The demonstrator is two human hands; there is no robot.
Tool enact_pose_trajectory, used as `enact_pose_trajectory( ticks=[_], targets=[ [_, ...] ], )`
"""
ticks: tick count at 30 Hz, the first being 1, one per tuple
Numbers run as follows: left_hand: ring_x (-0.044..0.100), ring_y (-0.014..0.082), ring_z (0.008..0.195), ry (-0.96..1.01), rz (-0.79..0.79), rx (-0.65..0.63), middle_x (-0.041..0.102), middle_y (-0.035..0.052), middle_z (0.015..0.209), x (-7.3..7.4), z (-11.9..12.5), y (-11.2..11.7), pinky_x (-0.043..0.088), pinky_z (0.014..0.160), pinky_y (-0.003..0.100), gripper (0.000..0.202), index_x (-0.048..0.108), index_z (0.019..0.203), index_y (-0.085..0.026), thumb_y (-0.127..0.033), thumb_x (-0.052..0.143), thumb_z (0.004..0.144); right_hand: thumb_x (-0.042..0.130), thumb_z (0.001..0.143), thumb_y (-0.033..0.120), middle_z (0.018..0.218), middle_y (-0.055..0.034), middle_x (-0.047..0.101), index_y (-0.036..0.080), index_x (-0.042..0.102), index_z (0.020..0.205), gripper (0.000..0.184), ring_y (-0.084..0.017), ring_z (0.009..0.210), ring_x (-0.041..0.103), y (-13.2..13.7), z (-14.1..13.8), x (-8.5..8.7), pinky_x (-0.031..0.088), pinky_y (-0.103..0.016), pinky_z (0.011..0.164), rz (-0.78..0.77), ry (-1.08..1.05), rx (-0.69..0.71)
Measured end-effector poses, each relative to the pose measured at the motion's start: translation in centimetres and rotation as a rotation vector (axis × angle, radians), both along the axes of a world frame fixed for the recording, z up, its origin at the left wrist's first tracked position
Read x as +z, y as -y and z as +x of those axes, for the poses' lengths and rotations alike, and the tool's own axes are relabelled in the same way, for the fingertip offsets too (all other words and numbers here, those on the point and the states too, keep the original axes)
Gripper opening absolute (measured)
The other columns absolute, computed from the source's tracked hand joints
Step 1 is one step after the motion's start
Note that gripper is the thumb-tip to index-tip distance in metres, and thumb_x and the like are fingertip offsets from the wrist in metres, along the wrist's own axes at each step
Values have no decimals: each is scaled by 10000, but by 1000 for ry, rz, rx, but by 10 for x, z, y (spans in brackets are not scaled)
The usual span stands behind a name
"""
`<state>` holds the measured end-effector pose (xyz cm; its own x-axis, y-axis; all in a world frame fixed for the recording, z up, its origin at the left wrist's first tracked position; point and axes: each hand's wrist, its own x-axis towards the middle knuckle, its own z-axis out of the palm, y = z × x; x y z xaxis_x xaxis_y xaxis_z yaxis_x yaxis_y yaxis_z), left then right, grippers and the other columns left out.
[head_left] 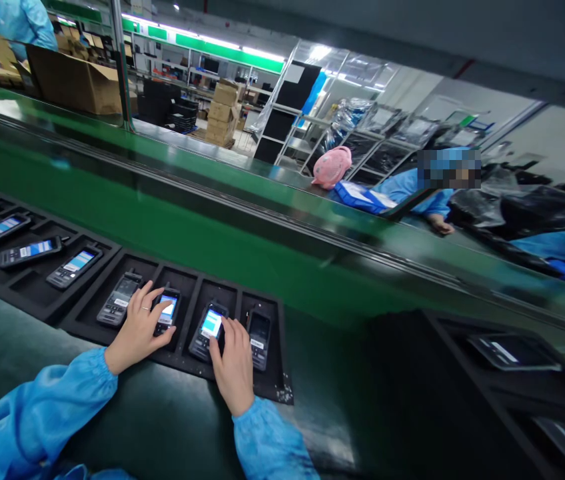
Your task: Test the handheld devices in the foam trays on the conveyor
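Note:
A black tray (272,373) with four slots lies in front of me, a handset in each. My left hand (137,330) rests over the second handset (167,310), whose screen is lit; its fingers are spread and press on the keypad. My right hand (234,363) lies on the third handset (208,328), also lit, fingers stretched onto its keys. The first handset (118,298) and the fourth handset (259,337) lie untouched, the fourth with a dark screen. Both sleeves are light blue.
A second black tray (27,283) with several lit handsets sits at the left. A green conveyor rail (242,227) runs behind. More dark trays (517,393) stand at the right. A person in blue (427,200) works across the line. Cardboard boxes (75,83) stand at the far left.

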<state>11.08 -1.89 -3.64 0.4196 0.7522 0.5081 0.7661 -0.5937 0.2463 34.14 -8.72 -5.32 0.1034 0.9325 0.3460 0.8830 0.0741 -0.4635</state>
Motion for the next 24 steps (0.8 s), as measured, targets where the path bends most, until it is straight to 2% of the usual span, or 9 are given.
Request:
enact_pose_trajectory(
  ticks=[8, 13, 21, 24],
  targets=[
    [327, 395, 1389, 35, 37, 20, 530, 179, 1289, -3, -1, 5, 365, 1081, 614, 276, 604, 1108, -168, -257, 588, 847, 460, 957, 351, 1284, -125, 600, 195, 510, 1322, 400, -274, 1260, 504, 1, 1, -2, 466, -511, 1048, 30, -29, 1],
    [352, 407, 1369, 52, 54, 49, 566, 183, 1243, -3, -2, 8, 383, 1060, 624, 193, 658, 992, -162, -263, 592, 842, 448, 960, 307, 1263, -122, 599, 224, 616, 1181, 289, -269, 1236, 523, 5, 5, -5, 487, -526, 1016, 140, -60, 2],
    [319, 410, 1391, -28, 94, 28, 532, 159, 1318, -3, 0, 10, 361, 1063, 636, 238, 707, 1052, -230, -218, 593, 843, 463, 958, 296, 1249, -129, 597, 203, 592, 1206, 295, -265, 1226, 514, 5, 6, -7, 497, -520, 1008, 143, -48, 18],
    [312, 414, 1398, -14, 66, 36, 512, 173, 1342, -3, -1, 9, 359, 1067, 632, 254, 682, 1080, -211, -237, 593, 844, 463, 958, 292, 1252, -130, 592, 205, 603, 1195, 288, -263, 1225, 513, 5, 5, -7, 496, -522, 1011, 154, -48, 12]
  ],
)
